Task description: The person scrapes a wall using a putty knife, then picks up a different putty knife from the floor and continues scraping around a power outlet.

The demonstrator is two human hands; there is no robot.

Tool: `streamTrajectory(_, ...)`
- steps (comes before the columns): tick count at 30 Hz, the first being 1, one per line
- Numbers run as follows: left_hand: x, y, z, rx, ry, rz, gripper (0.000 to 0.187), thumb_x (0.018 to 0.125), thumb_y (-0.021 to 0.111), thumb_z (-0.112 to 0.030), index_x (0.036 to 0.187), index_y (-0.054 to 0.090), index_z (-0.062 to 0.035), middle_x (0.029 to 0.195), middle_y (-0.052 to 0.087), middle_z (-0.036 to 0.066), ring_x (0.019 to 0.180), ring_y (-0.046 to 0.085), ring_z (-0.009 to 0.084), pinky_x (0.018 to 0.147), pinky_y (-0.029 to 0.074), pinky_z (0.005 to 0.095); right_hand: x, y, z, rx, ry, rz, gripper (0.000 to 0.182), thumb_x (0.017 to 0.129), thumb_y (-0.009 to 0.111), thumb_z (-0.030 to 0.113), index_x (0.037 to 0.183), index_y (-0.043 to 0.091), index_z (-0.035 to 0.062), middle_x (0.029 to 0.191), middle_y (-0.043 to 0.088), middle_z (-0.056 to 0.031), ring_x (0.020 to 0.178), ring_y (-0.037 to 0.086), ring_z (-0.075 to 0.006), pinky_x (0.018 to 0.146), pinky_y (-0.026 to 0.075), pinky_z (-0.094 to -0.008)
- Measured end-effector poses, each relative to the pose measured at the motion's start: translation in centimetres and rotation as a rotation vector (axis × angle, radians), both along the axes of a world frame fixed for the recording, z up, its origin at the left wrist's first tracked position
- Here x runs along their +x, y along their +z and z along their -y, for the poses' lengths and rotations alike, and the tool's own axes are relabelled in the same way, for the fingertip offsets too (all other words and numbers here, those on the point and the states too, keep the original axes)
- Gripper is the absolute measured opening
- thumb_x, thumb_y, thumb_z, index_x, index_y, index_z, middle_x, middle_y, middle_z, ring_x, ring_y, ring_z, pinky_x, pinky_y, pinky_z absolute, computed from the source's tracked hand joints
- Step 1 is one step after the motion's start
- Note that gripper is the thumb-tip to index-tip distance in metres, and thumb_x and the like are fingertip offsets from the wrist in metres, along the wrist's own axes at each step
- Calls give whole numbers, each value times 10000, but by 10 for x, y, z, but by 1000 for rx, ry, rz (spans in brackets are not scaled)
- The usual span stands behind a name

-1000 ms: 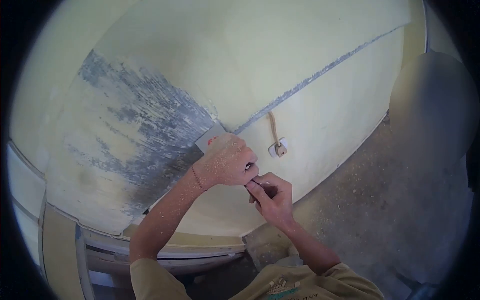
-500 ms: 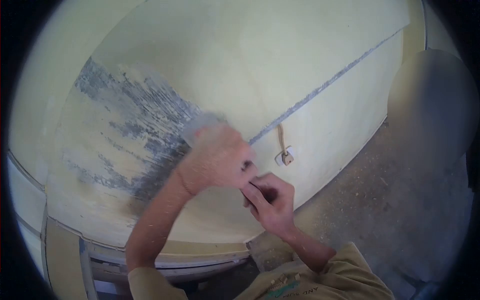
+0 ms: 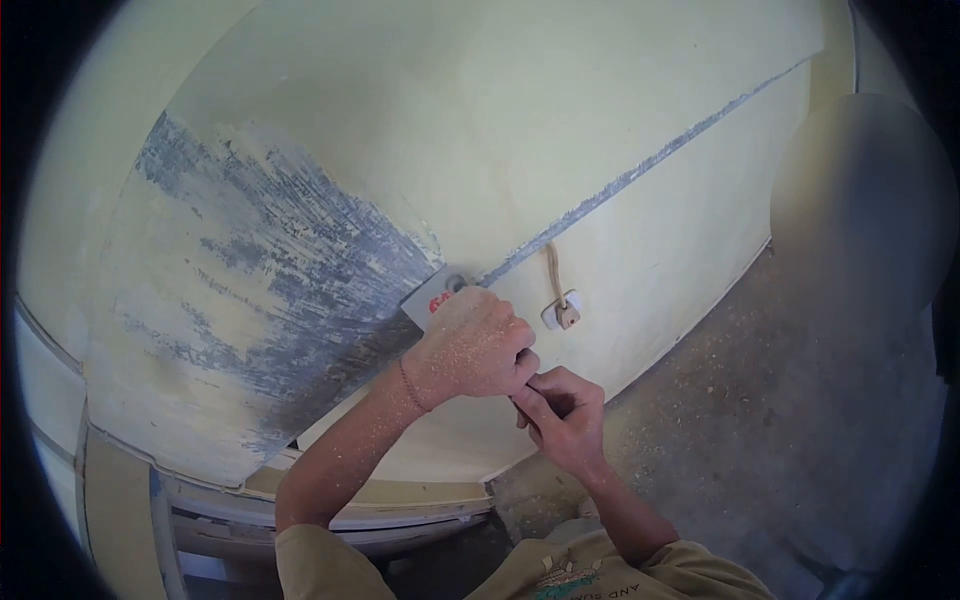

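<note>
A scraper (image 3: 424, 303) with a flat grey metal blade and red marking meets the wall at the edge of a scraped patch (image 3: 300, 240). My left hand (image 3: 472, 345) is wrapped round the scraper just behind the blade, and pale flakes dot its back and forearm. Lower and to the right, my right hand (image 3: 568, 418) is closed at the handle's rear end, close against the left. Between them most of the handle is hidden. In the patch, grey-blue surface shows through the cream paint (image 3: 400, 110) in streaks.
A narrow scraped line (image 3: 640, 175) runs up to the right. Below it, a socket (image 3: 564, 311) with a cable sits on the wall. Flakes lie on the concrete floor (image 3: 720, 410). A wooden frame (image 3: 350, 520) stands at the lower left; a blurred shape (image 3: 860, 210) is at right.
Both hands and the scraper have moved right and slightly down along the wall. More of the blade, with its red marking, shows now. The grip is unchanged.
</note>
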State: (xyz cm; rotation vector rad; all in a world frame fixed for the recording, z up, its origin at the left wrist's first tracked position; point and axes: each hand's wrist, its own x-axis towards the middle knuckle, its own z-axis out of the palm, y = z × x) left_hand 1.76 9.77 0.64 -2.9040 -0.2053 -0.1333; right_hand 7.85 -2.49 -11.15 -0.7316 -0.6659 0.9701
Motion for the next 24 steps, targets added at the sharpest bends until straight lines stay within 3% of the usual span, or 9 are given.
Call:
streamTrajectory(2, 0, -2, -1, -3, -1, -6, 244, 658, 619, -222, 493, 563, -52, 483, 520, 163, 477, 565, 340, 526, 462, 431, 0, -6, -5, 48, -74, 38, 127, 908, 647, 55, 818, 589, -12, 619, 594, -50, 492, 494, -51, 415, 346, -212)
streamTrajectory(6, -2, 0, -8, -24, -38, -28, 229, 645, 622, -223, 490, 569, -63, 477, 516, 156, 453, 546, 331, 495, 446, 430, -4, -9, -12, 19, -112, 114, 128, 902, 652, 45, 811, 588, -19, 618, 592, -49, 496, 499, -53, 420, 355, -213)
streamTrajectory(9, -3, 51, -13, 87, -6, 88, 219, 633, 627, -226, 480, 565, -82, 471, 506, 154, 449, 535, 331, 485, 435, 431, -3, 27, -30, 121, -177, 179, 115, 899, 651, 35, 823, 585, -22, 614, 586, -40, 499, 497, -48, 426, 360, -211)
streamTrajectory(12, -6, 87, -7, 196, 48, 16, 204, 622, 635, -221, 481, 563, -93, 463, 489, 155, 449, 530, 340, 478, 428, 433, -4, 62, -33, 266, -77, 75, 105, 897, 655, 35, 845, 586, -24, 614, 580, -32, 504, 495, -45, 433, 362, -207)
streamTrajectory(15, -7, 51, -2, -10, 16, 2, 206, 620, 638, -211, 488, 552, -79, 460, 476, 154, 466, 533, 351, 484, 429, 432, -14, 33, -13, 216, -94, 60, 99, 901, 653, 41, 865, 588, -23, 612, 576, -28, 505, 490, -42, 437, 358, -205)
streamTrajectory(17, -3, 26, -2, -2, -4, -11, 214, 626, 636, -211, 491, 548, -70, 464, 482, 153, 472, 538, 354, 491, 434, 433, -12, 13, -2, 86, -102, 40, 103, 910, 646, 52, 864, 587, -20, 612, 575, -29, 509, 493, -43, 436, 354, -205)
streamTrajectory(24, 1, 26, 4, -36, 10, -68, 238, 641, 626, -215, 491, 539, -51, 486, 512, 159, 504, 562, 361, 521, 456, 442, -6, 12, 2, 69, -69, 21, 125, 919, 641, 77, 858, 585, -15, 613, 578, -36, 502, 495, -44, 425, 349, -209)
